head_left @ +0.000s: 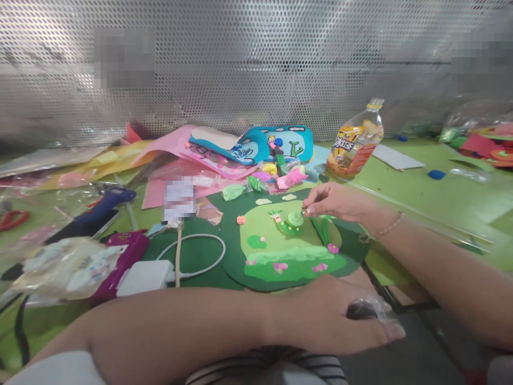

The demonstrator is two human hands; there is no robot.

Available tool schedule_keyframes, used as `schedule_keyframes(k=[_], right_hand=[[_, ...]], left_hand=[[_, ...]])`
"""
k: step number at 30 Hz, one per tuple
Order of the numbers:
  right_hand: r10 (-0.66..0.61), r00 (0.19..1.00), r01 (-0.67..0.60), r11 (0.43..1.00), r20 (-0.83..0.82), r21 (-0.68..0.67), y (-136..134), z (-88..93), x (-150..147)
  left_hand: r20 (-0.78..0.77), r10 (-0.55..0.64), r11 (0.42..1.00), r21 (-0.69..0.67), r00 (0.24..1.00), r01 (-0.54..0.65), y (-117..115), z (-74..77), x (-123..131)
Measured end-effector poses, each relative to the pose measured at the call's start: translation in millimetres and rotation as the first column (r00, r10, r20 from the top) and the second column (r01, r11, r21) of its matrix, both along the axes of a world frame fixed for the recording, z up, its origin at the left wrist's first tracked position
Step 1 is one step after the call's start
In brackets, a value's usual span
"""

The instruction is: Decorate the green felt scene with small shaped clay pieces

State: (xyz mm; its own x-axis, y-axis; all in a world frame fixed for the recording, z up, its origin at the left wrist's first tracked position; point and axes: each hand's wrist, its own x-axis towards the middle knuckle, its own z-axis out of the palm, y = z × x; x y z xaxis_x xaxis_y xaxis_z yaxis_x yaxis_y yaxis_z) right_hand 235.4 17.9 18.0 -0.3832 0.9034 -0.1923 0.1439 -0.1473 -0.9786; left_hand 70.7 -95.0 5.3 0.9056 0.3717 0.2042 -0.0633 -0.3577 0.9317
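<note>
A green craft picture lies in front of me, with a clay snail, flowers, clouds and grass raised on it. Just right of the snail's shell, my right hand pinches a tiny dark bit, too small to name. My left hand rests across the picture's near edge, its thumb and fingers round a dark lump in clear plastic. Part of that lump is hidden by the hand. Long green clay leaves and a purple flower sit below my right hand.
Small bags of coloured clay lie behind the picture, near blue craft pictures. A plastic bottle stands at the back right. On the left are a blue glue gun, a white charger with its cable, and a magenta box.
</note>
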Motion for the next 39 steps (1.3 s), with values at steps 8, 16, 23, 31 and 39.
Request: schedule_keyframes(k=[8,16,23,31,39], right_hand=[[-0.009,0.998,0.008,1.000,0.055,0.009,0.6,0.3,0.3],[-0.030,0.989,0.022,0.998,0.147,0.058,-1.9,3.7,0.5],[-0.010,0.999,0.009,1.000,0.053,0.010,0.5,1.4,-1.5],[-0.033,0.996,0.033,0.999,0.077,0.004,1.7,2.0,1.5],[-0.072,0.985,0.063,0.996,0.154,0.063,2.8,0.7,2.4]], left_hand=[[-0.014,-0.012,0.999,-0.040,1.000,0.011,0.1,0.9,-0.4],[-0.022,-0.014,0.999,-0.049,1.000,0.013,-0.2,0.8,-0.5],[-0.019,-0.008,0.999,-0.040,1.000,0.007,0.1,0.6,0.1],[-0.014,0.017,0.999,-0.030,1.000,-0.017,-0.9,0.3,0.5],[-0.029,0.016,0.999,-0.045,0.999,-0.017,-1.6,-0.6,-0.3]])
